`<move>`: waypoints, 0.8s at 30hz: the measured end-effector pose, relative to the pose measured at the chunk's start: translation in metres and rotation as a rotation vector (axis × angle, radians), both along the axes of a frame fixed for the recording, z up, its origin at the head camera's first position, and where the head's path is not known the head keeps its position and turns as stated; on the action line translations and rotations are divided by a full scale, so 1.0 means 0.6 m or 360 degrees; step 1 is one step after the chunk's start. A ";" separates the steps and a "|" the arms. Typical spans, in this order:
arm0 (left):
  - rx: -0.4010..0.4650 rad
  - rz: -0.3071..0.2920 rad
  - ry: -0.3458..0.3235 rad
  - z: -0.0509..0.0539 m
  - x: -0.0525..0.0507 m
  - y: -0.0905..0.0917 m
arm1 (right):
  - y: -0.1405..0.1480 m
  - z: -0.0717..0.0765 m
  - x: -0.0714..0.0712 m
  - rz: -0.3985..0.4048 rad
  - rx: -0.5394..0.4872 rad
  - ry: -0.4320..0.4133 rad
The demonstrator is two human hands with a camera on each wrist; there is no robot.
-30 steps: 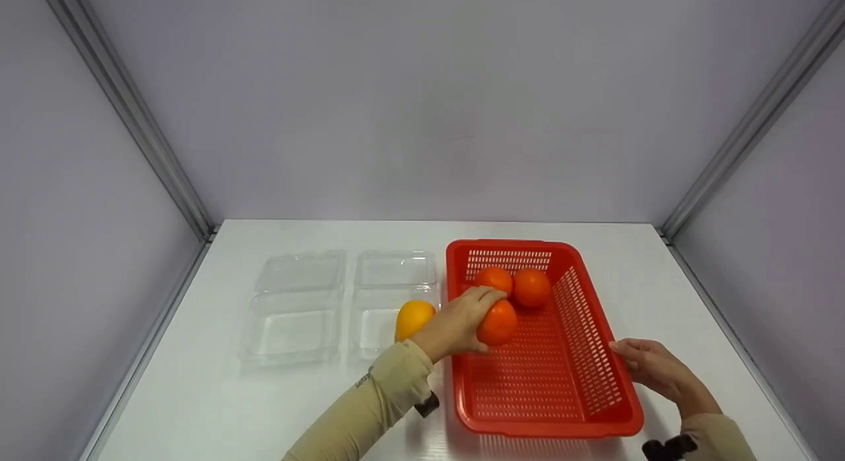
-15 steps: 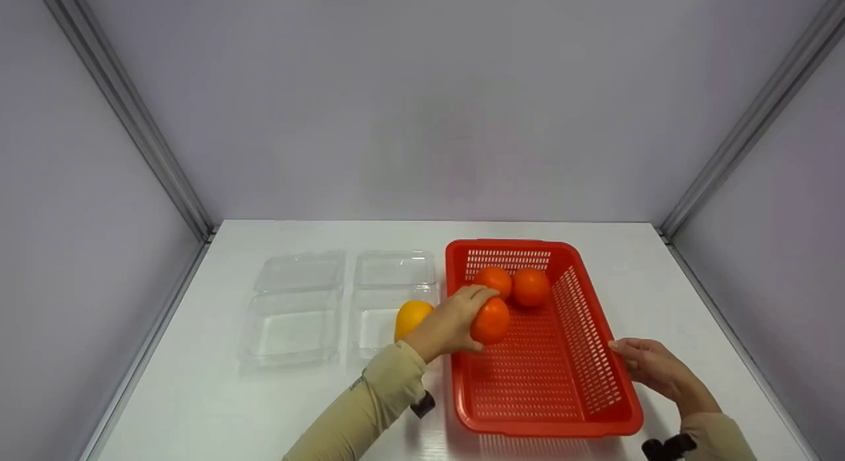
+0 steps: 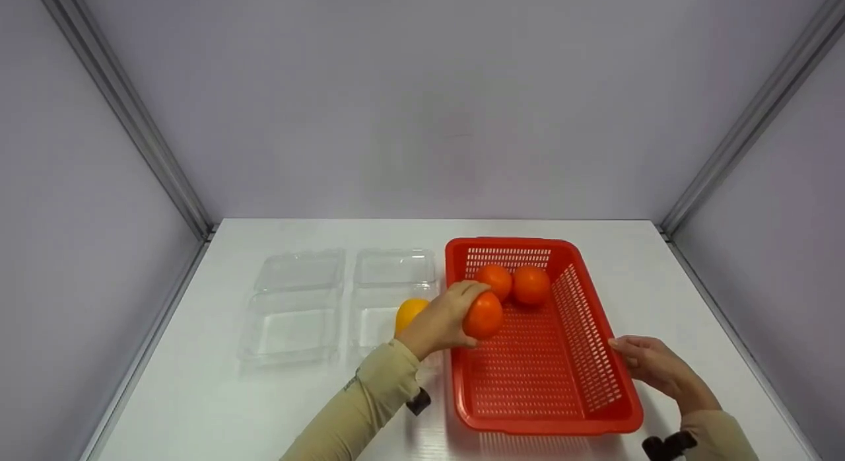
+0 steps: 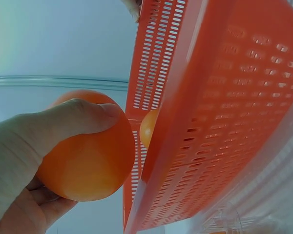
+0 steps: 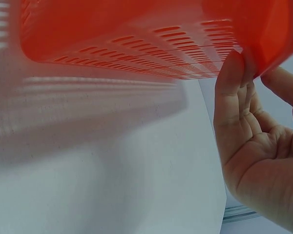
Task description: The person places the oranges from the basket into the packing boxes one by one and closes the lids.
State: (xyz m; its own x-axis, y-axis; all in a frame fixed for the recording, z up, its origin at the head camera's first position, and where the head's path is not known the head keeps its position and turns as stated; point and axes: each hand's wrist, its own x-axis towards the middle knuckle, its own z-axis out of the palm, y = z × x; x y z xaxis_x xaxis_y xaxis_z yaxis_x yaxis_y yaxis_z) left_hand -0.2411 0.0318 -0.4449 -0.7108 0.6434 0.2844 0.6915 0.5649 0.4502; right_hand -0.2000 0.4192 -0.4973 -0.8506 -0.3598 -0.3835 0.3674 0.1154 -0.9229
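Note:
In the head view my left hand [image 3: 443, 317] grips an orange [image 3: 483, 316] over the left part of the red plastic basket [image 3: 610, 355]. The left wrist view shows the thumb across this orange [image 4: 90, 161], which is raised beside the basket's rim. With thumb and fingers, my right hand [image 3: 653, 368] pinches the right rim of the basket; the right wrist view has the fingertips against the outer wall [image 5: 136, 29]. Two more oranges, one left [image 3: 495, 283] and one right [image 3: 531, 285], lie at the basket's far end.
Left of the basket stand two lidded clear plastic boxes, both with lids folded back: a near one [image 3: 396, 266] and a farther-left one [image 3: 297, 329]. A yellow-orange fruit [image 3: 409, 312] sits in the nearer box, partly hidden by my left wrist. Walls surround the white table [image 3: 198, 395].
My left hand has moved a little to the left with the orange, toward the basket's left rim. The right hand and the basket have stayed in place.

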 end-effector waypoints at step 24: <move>0.0080 0.0056 -0.0068 -0.007 0.002 -0.021 | -0.005 -0.002 0.004 -0.0011 0.0044 0.0056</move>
State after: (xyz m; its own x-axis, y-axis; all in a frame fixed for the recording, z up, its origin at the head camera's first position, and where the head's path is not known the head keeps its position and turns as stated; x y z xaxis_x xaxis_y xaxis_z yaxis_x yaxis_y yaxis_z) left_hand -0.2399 0.0193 -0.4491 -0.7447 0.6034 0.2851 0.6514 0.5642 0.5073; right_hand -0.1978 0.4160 -0.4985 -0.8662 -0.3436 -0.3629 0.3355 0.1383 -0.9318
